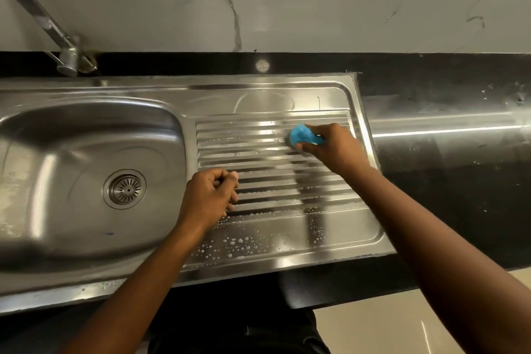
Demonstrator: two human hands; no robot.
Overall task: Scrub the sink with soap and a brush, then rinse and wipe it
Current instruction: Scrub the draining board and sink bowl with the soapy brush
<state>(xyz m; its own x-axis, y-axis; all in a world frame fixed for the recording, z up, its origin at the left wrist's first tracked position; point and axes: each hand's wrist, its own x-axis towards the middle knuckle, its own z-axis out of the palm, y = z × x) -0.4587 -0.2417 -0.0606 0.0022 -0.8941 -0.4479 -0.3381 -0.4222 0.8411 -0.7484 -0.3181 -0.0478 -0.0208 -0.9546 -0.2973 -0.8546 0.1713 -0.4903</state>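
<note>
A steel sink [86,135] with a round drain [125,188] fills the left, and its ribbed drainboard [258,152] spreads to the right. My right hand [333,146] grips a blue scrubber [301,135] and presses it on the upper right ribs. Over the drainboard's left edge, my left hand [211,195] is curled into a loose fist with nothing in it. Water drops and soap bubbles dot the drainboard's front.
A steel tap [43,20] rises at the back left from a black counter [445,152]. A white marble wall stands behind. The counter's front edge and a pale floor [402,325] lie at the lower right.
</note>
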